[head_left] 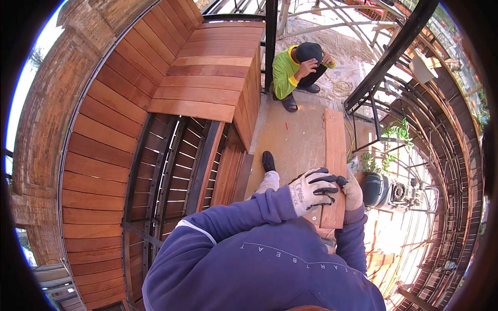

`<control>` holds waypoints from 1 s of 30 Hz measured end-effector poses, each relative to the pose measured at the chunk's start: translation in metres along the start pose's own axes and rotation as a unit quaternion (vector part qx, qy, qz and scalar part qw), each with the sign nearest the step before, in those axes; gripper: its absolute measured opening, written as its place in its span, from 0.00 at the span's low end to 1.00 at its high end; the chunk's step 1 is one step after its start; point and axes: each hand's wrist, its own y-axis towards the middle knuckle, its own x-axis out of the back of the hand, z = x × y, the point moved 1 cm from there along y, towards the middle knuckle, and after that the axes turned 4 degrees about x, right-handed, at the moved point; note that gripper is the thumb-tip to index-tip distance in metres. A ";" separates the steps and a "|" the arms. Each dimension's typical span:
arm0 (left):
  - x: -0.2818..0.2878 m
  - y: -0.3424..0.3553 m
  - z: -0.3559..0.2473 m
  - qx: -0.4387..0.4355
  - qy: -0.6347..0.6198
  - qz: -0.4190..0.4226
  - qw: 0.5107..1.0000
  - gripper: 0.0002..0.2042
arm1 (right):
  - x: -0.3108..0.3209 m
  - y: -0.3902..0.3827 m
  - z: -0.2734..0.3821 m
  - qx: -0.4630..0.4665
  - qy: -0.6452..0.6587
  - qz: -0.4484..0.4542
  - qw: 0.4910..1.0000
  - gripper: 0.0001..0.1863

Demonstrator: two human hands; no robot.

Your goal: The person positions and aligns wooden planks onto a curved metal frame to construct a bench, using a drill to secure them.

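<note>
A long reddish-brown wooden plank (335, 145) stretches away from my body, its near end close to my chest. My left hand (314, 192), in a white glove with dark fingers, lies over the plank's left edge with its fingers curled across the top. On the opposite edge my right hand (353, 193), gloved the same way, grips the plank with the thumb on top and the other fingers hidden at the side. Near the plank's close end a small round light spot shows beside my left wrist.
A co-worker in a yellow-green shirt (285, 72) squats ahead, hands raised to a dark cap. To the left is a wood-clad bench (202, 85) with an uncovered black metal frame (166, 160). A compressor-like machine (397, 192) stands right. A red stick-like object (287, 126) lies on the floor.
</note>
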 end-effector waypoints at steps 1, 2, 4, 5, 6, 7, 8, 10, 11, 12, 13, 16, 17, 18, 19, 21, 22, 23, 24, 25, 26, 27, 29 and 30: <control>0.008 0.005 0.018 0.033 0.005 -0.015 0.999 0.20 | -0.012 0.027 0.011 0.005 -0.035 -0.009 0.999 0.31; 0.022 0.015 0.035 0.062 0.009 -0.029 0.998 0.22 | -0.024 0.056 0.025 0.013 -0.070 -0.020 0.997 0.31; 0.044 0.027 0.078 0.162 -0.031 -0.093 0.982 0.26 | -0.036 0.117 0.044 0.031 -0.172 -0.042 0.984 0.30; 0.061 0.039 0.096 0.248 -0.028 -0.110 0.962 0.26 | -0.043 0.150 0.052 0.056 -0.184 -0.029 0.981 0.30; 0.063 0.039 0.126 0.328 -0.163 -0.133 0.921 0.25 | -0.052 0.177 0.053 0.073 -0.196 -0.013 0.978 0.29; 0.066 0.039 0.157 0.397 -0.295 -0.155 0.855 0.26 | -0.062 0.204 0.054 0.089 -0.206 0.003 0.974 0.29; 0.078 0.048 0.173 0.440 -0.285 -0.114 0.844 0.26 | -0.074 0.229 0.053 0.110 -0.198 0.025 0.974 0.27; 0.095 0.067 0.199 0.449 -0.267 -0.143 0.841 0.24 | -0.101 0.264 0.047 0.129 -0.204 0.023 0.970 0.26; 0.106 0.077 0.208 0.450 -0.254 -0.158 0.841 0.23 | -0.117 0.280 0.045 0.143 -0.204 0.026 0.968 0.26; 0.120 0.080 0.211 0.489 -0.191 -0.172 0.833 0.20 | -0.130 0.291 0.042 0.146 -0.221 0.025 0.964 0.24; 0.135 0.084 0.214 0.488 -0.185 -0.184 0.833 0.19 | -0.137 0.301 0.041 0.153 -0.229 0.028 0.961 0.24; 0.178 0.086 0.231 0.477 -0.190 -0.200 0.835 0.18 | -0.131 0.332 0.040 0.205 -0.314 0.074 0.924 0.30; 0.192 0.078 0.237 0.527 -0.222 -0.182 0.800 0.18 | -0.125 0.349 0.052 0.300 -0.435 0.109 0.842 0.32; 0.209 0.073 0.244 0.527 -0.194 -0.147 0.814 0.19 | -0.126 0.362 0.070 0.390 -0.542 0.130 0.733 0.34; 0.226 0.067 0.247 0.526 -0.167 -0.111 0.826 0.19 | -0.134 0.372 0.082 0.449 -0.597 0.138 0.650 0.36; 0.247 0.058 0.252 0.561 -0.217 -0.079 0.795 0.20 | -0.163 0.391 0.106 0.525 -0.653 0.186 0.514 0.37; 0.255 0.053 0.255 0.572 -0.243 -0.059 0.782 0.20 | -0.179 0.403 0.116 0.537 -0.663 0.236 0.465 0.36; 0.262 0.051 0.258 0.580 -0.269 -0.036 0.768 0.20 | -0.193 0.414 0.122 0.548 -0.670 0.282 0.414 0.36; 0.267 0.054 0.259 0.596 -0.270 -0.018 0.756 0.21 | -0.205 0.426 0.124 0.550 -0.643 0.352 0.399 0.31; 0.264 0.047 0.269 0.571 -0.286 -0.017 0.769 0.22 | -0.204 0.442 0.118 0.530 -0.641 0.393 0.391 0.30; 0.259 0.034 0.285 0.543 -0.303 -0.016 0.783 0.23 | -0.199 0.459 0.107 0.508 -0.640 0.433 0.380 0.30; 0.262 0.032 0.291 0.518 -0.317 -0.016 0.794 0.23 | -0.200 0.475 0.100 0.485 -0.634 0.475 0.371 0.30; 0.280 0.022 0.306 0.562 -0.420 -0.032 0.712 0.25 | -0.209 0.501 0.095 0.470 -0.604 0.496 0.409 0.23; 0.289 0.014 0.311 0.566 -0.478 -0.072 0.667 0.24 | -0.213 0.514 0.091 0.458 -0.596 0.509 0.419 0.22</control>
